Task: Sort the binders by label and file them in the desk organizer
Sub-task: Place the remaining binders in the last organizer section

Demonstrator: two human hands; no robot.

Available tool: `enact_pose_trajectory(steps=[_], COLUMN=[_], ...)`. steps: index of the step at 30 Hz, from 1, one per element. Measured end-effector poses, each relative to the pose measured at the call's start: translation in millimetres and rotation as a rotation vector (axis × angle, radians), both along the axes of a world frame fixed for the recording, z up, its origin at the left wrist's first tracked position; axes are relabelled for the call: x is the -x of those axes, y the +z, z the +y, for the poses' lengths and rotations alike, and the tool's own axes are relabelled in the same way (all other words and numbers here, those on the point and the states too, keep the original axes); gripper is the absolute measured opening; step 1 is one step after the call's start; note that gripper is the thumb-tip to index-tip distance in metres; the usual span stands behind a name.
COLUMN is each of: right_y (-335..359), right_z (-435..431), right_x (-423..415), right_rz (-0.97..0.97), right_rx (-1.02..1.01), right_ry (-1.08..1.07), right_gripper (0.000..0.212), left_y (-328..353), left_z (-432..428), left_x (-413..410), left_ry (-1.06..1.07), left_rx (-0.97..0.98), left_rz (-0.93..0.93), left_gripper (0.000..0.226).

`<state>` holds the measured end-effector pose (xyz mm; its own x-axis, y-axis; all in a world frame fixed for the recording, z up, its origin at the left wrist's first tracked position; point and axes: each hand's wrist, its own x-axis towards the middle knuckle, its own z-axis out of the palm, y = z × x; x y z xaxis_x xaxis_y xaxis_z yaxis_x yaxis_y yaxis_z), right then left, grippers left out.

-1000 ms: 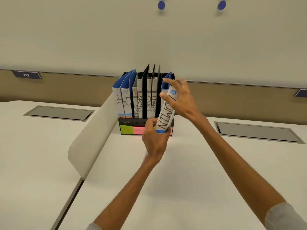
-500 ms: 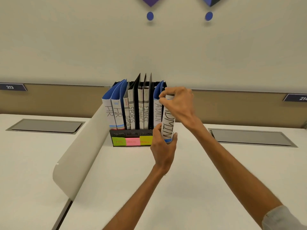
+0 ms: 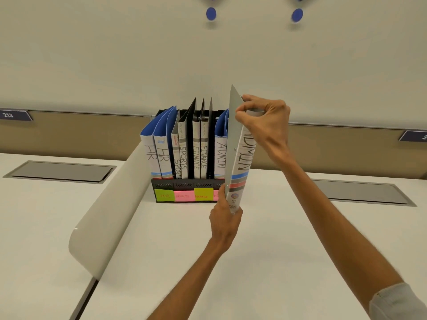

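Smooth white desk (image 3: 254, 262), black perforated desk organizer (image 3: 184, 184) holding seven binders. Second ADMIN binder (image 3: 242, 162) sits higher than 0.5 s ago, upright just in front of the right slot, so it's not filed; likely a re-seat. Stiff grey cover, striped spine. Right hand (image 3: 265, 121) pinches its top and left hand (image 3: 225, 219) grips its base. Paper sticky notes (image 3: 164, 195) tag the slots.

Two HR binders (image 3: 149, 155), two SPORTS binders (image 3: 183, 159), two FINANCE binders (image 3: 196, 158), two ADMIN binders (image 3: 243, 158) (eight in all), one black organizer (image 3: 184, 185), four sticky notes (image 3: 164, 195), two blue dots (image 3: 211, 13)
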<state>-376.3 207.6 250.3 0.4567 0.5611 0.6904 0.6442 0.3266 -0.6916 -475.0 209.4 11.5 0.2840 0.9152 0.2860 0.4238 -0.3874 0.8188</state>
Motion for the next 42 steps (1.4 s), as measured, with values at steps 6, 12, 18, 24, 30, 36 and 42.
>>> enact_pose_trajectory(steps=[6, 12, 18, 24, 30, 36, 42], right_y=[1.4, -9.4, -20.3, -24.3, -29.7, -38.5, -22.5], right_z=[29.7, 66.6, 95.4, 120.1, 139.8, 140.0, 129.6], right_x=[-12.9, -28.5, -48.3, -73.6, -81.4, -84.6, -96.6], right_rz=[0.099, 0.073, 0.045, 0.061, -0.091, -0.175, -0.065], right_rx=[0.032, 0.055, 0.059, 0.052, 0.157, 0.251, 0.341], right_ry=[0.043, 0.078, 0.132, 0.135, 0.170, 0.306, 0.442], right_gripper=[0.015, 0.014, 0.014, 0.016, 0.020, 0.033, 0.051], left_y=[4.9, 0.3, -2.7, -23.0, -31.7, -33.4, -31.9], left_z=[32.1, 58.9, 91.4, 106.6, 125.4, 139.7, 143.9], left_x=[-13.8, -32.7, -49.3, -42.6, -36.4, -42.5, -48.0], left_ry=[0.015, 0.034, 0.021, -0.018, 0.078, 0.173, 0.238], left_rx=[0.062, 0.072, 0.050, 0.080, 0.056, 0.008, -0.018], left_rz=[-0.063, 0.071, 0.380, 0.274, 0.228, 0.274, 0.319], left_gripper=[0.059, 0.056, 0.082, 0.086, 0.087, 0.083, 0.086])
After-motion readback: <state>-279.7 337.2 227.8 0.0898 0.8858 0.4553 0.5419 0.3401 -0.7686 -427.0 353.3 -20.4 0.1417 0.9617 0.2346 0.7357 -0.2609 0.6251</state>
